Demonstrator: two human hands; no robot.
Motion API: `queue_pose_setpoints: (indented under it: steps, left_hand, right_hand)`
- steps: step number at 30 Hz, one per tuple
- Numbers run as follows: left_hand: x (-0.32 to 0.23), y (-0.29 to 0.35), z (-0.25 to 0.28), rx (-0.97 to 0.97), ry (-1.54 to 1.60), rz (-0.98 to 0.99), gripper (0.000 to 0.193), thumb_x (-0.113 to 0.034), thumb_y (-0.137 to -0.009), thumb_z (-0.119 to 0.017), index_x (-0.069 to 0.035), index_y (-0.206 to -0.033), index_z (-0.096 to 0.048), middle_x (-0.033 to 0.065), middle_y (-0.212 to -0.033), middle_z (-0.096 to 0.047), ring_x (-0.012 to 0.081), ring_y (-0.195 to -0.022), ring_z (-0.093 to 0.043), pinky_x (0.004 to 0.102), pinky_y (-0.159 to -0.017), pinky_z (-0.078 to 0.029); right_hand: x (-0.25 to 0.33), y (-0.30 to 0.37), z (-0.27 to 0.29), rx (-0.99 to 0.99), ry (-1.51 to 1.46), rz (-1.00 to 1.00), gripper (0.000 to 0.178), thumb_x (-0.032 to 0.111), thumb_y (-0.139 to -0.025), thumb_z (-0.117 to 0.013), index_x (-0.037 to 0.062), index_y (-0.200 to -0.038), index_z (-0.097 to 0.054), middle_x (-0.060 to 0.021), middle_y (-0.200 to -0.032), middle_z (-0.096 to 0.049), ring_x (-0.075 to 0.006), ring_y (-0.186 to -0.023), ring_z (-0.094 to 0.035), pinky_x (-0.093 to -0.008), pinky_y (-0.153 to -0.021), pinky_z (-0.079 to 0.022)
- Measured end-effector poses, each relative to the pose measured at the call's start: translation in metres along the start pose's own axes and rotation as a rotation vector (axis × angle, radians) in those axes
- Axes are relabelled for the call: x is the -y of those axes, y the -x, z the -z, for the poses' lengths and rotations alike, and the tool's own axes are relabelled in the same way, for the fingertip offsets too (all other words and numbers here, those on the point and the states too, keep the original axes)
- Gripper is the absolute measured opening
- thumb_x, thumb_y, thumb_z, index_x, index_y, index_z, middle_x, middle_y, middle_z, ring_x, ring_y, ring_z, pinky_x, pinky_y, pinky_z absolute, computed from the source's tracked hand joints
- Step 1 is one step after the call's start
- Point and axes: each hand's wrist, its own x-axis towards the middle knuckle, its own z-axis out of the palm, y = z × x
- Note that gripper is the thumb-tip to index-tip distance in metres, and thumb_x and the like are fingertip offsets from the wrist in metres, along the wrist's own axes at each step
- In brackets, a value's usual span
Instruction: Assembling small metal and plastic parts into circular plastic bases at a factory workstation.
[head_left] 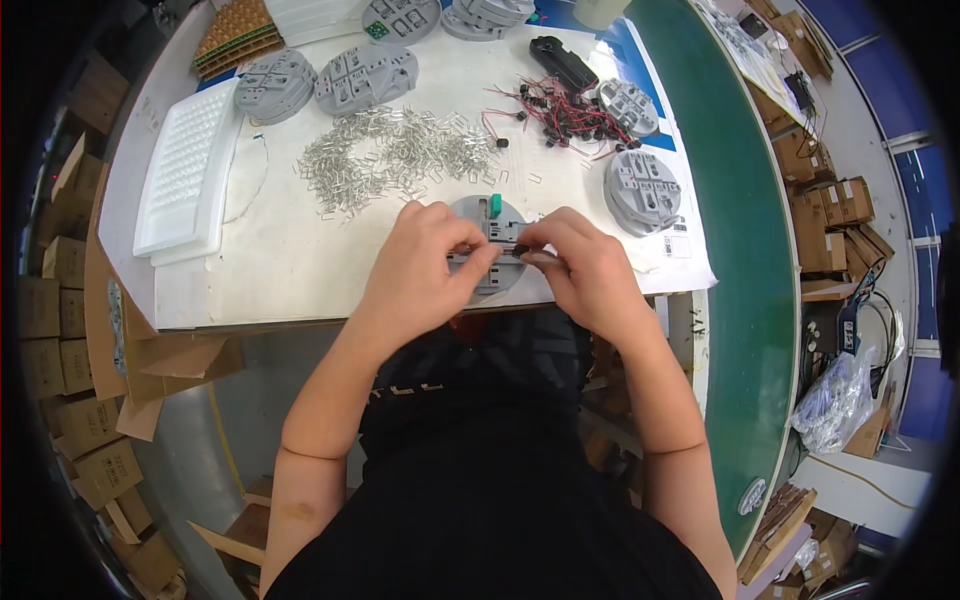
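Note:
A round grey fixture (493, 281) with slots and a small green block (495, 206) lies at the table's front edge. Both my hands meet over its middle. My left hand (432, 258) is closed in a pinch, thumb against forefinger; what sits between those fingertips is too small to make out. My right hand (583, 262) pinches a small black part (521, 251) just above the fixture. A thin dark reddish line, perhaps a wire, runs between the two sets of fingertips. The fingers hide much of the fixture's centre.
Beyond the hands spreads a heap of U-shaped metal clips (385, 155). Black parts with red wires (575, 118) are piled farther right, beside a black holder (563, 64). Stacked grey fixtures (643, 190) stand right and at the back. A white tray (188, 170) lies left.

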Motion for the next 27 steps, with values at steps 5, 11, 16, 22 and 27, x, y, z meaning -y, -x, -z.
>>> queue_pose_setpoints:
  steps: [5, 11, 16, 22, 27]
  left_hand:
    - [0.005, 0.004, -0.029, -0.191, -0.152, -0.103, 0.011, -0.014, -0.086, -0.080, -0.007, -0.091, -0.073, 0.0108, -0.101, -0.060, 0.0338, -0.100, -0.054, 0.0435, -0.088, -0.047]
    - [0.017, 0.006, -0.036, -0.230, -0.106, -0.175, 0.017, -0.016, -0.084, -0.082, -0.013, -0.098, -0.074, 0.0096, -0.112, -0.059, 0.0341, -0.104, -0.053, 0.0447, -0.090, -0.047]
    - [0.018, 0.010, -0.037, -0.263, -0.131, -0.186, 0.017, -0.016, -0.084, -0.082, -0.014, -0.098, -0.075, 0.0100, -0.116, -0.061, 0.0349, -0.107, -0.054, 0.0450, -0.093, -0.047]
    - [0.021, 0.007, -0.040, -0.244, -0.128, -0.142, 0.027, -0.019, -0.081, -0.084, -0.016, -0.105, -0.074, 0.0102, -0.122, -0.063, 0.0352, -0.111, -0.055, 0.0452, -0.097, -0.048]
    - [0.001, 0.003, -0.026, -0.346, -0.138, -0.204, 0.066, -0.023, -0.071, -0.090, -0.019, -0.132, -0.065, 0.0105, -0.125, -0.062, 0.0348, -0.112, -0.055, 0.0450, -0.100, -0.048]
  right_hand:
    - [0.000, 0.004, -0.006, 0.167, 0.441, 0.083, 0.009, 0.004, -0.089, -0.071, 0.0053, -0.098, -0.070, -0.0097, -0.097, -0.067, -0.0324, -0.071, -0.070, -0.0410, -0.059, -0.055]
    - [-0.002, 0.005, -0.003, 0.257, 0.484, 0.150, 0.008, 0.012, -0.092, -0.070, 0.0042, -0.091, -0.067, -0.0111, -0.100, -0.066, -0.0332, -0.064, -0.067, -0.0434, -0.056, -0.054]
    - [-0.001, 0.003, -0.004, 0.010, -0.068, 0.078, 0.033, 0.020, -0.107, -0.060, 0.0019, -0.080, -0.062, -0.0083, -0.079, -0.061, -0.0215, -0.055, -0.060, -0.0366, -0.051, -0.047]
    - [0.002, -0.027, -0.045, -0.354, -0.895, -0.068, 0.062, 0.035, -0.119, -0.036, 0.0035, -0.067, -0.052, -0.0020, -0.059, -0.047, -0.0084, -0.053, -0.042, -0.0267, -0.047, -0.032]
    - [-0.003, -0.022, -0.056, -0.313, -0.524, 0.121, 0.060, 0.037, -0.118, -0.036, 0.0034, -0.072, -0.053, -0.0042, -0.064, -0.050, -0.0113, -0.052, -0.043, -0.0273, -0.046, -0.032]
